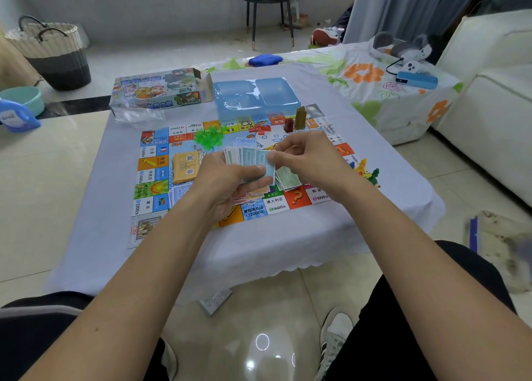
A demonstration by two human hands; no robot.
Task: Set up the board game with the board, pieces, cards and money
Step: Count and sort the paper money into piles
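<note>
Over the board [149, 190], both hands [230, 182] [302, 156] hold fanned money [250, 157].

A home living room: white sofa [489, 98], woven basket [49, 47], dining chair [269, 3], glossy tiled floor [34, 208]

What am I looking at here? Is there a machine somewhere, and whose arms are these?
There is no machine. One camera is worn on a person's head and looks forward and down, so the two arms are that person's own. They sit at a low table covered by a pale cloth. On it lies the game board, with an orange card stack, green pieces, red pieces, a tall brown piece and small figures at the board's right edge. Behind the board are a blue tray and the game box. The left hand holds a fan of paper money; the right hand pinches one of the notes with its fingers.
</note>
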